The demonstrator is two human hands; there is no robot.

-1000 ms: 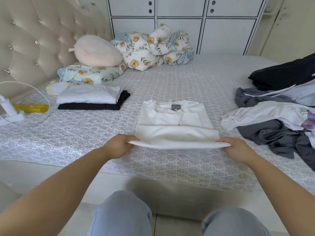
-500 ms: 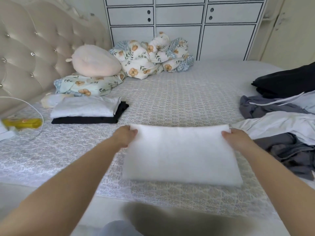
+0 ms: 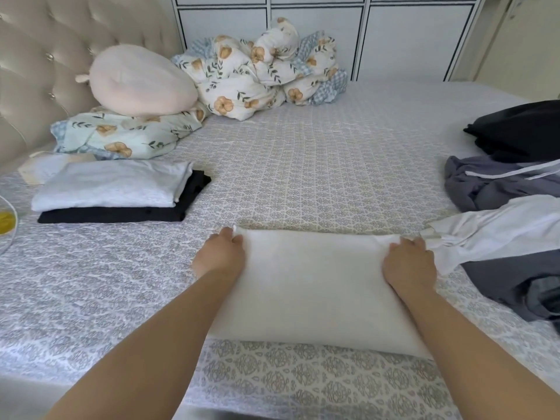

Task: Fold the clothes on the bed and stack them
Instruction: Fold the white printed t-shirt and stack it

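Across the bed, our white shirt in the lower centre has just been doubled over: a second ago its collar lay open, now it is a plain rectangle. The folded stack waits at centre left, the unfolded pile at right. Our left hand and right hand pinch the shirt's far corners, fingers curled. We judge this fold nearly finished, stacking next.

Folded white garment flat on bed; folded stack left
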